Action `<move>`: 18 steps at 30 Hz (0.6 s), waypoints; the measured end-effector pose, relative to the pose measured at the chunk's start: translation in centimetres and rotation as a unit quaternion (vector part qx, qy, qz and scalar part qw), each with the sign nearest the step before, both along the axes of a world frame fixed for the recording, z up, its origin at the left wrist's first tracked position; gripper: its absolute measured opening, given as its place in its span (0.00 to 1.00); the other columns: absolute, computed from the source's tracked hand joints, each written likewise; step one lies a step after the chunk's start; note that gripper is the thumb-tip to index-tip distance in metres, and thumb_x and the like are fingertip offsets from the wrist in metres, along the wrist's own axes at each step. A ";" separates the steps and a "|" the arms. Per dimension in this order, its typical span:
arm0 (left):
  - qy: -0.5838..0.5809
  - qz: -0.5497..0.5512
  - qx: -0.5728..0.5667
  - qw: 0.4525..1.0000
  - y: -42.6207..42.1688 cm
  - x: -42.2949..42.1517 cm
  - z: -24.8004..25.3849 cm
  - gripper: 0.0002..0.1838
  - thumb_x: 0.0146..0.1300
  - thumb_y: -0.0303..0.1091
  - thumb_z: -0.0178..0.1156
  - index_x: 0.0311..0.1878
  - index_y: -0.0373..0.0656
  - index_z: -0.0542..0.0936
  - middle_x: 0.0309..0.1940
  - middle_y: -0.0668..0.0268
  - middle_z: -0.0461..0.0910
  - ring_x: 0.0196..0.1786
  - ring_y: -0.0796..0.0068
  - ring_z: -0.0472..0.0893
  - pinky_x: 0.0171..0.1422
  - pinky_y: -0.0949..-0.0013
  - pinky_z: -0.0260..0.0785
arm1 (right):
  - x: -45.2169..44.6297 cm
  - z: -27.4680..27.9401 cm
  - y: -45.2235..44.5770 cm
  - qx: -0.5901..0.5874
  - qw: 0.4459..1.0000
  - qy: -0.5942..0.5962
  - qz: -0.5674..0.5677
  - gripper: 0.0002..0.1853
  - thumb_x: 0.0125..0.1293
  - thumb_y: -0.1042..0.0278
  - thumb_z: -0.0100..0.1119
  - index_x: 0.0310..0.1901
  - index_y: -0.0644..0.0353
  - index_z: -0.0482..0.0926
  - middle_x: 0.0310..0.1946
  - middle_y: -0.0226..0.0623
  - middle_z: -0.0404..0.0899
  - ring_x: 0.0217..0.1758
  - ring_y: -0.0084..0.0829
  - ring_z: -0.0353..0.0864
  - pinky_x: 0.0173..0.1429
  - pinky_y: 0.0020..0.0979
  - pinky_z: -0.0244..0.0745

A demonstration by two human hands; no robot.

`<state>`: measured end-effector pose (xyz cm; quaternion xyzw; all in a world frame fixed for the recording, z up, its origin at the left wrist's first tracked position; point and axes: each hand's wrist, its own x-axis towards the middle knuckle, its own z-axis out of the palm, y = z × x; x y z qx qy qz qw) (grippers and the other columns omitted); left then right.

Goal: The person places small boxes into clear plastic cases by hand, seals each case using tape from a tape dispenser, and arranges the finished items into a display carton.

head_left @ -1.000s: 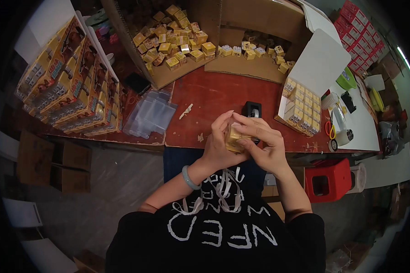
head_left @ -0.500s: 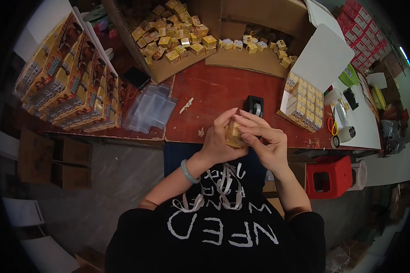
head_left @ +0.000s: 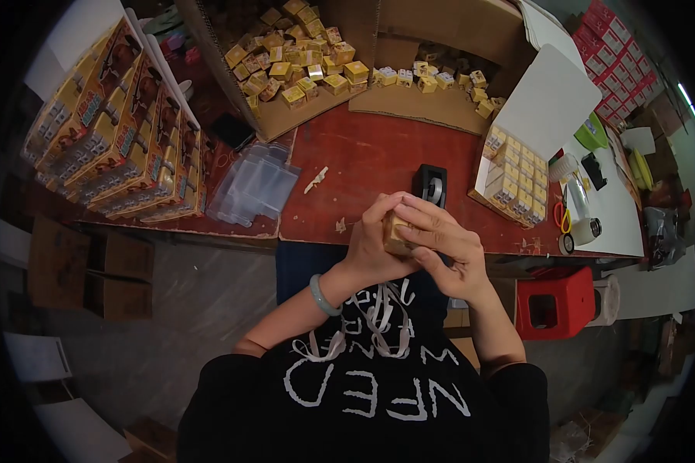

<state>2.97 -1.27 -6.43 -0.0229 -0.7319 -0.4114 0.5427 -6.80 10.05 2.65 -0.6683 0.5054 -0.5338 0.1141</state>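
Note:
Between my two hands, above the table's front edge, is a small yellow box, largely covered by my fingers. My left hand, with a pale bangle on its wrist, wraps the box from the left. The fingers of my right hand lie across its top and right side. A black tape dispenser stands on the table just beyond my fingers. To the right, an open white-lidded carton holds rows of similar small boxes.
Large cardboard boxes with loose yellow boxes spill open at the back. Printed display cartons are stacked at left beside clear plastic sheets. Orange scissors lie at right. A red stool stands below the table.
My right fingers have shifted over the top of the yellow box, covering more of it. Both hands have dipped slightly; the box stays between them.

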 end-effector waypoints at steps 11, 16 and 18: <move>-0.100 -0.113 0.045 0.988 0.1 0.0 0.4 0.39 0.57 0.31 0.70 0.69 0.45 0.61 0.65 0.48 0.60 0.65 0.49 0.70 0.67 0.55 0.67 | -1.4 -3.9 0.2 -0.031 0.992 -0.104 -0.060 0.05 0.58 0.86 0.65 0.35 0.67 0.81 0.48 0.48 0.83 0.59 0.43 0.80 0.60 0.41 0.76; -0.111 -0.170 0.008 0.979 0.1 0.0 -1.8 0.28 0.65 0.29 0.63 0.67 0.46 0.66 0.66 0.49 0.61 0.65 0.51 0.70 0.67 0.54 0.67 | -1.4 -6.6 1.5 -0.016 0.975 -0.208 -0.071 0.05 0.58 0.85 0.65 0.35 0.68 0.81 0.48 0.40 0.74 0.56 0.34 0.76 0.60 0.32 0.71; -0.114 -0.204 0.048 0.971 0.9 0.2 -3.4 0.21 0.68 0.27 0.59 0.64 0.45 0.70 0.66 0.50 0.62 0.65 0.54 0.71 0.66 0.56 0.68 | -1.6 -8.2 2.6 0.010 0.970 -0.229 -0.079 0.05 0.58 0.85 0.67 0.36 0.67 0.82 0.50 0.39 0.69 0.57 0.31 0.72 0.62 0.30 0.67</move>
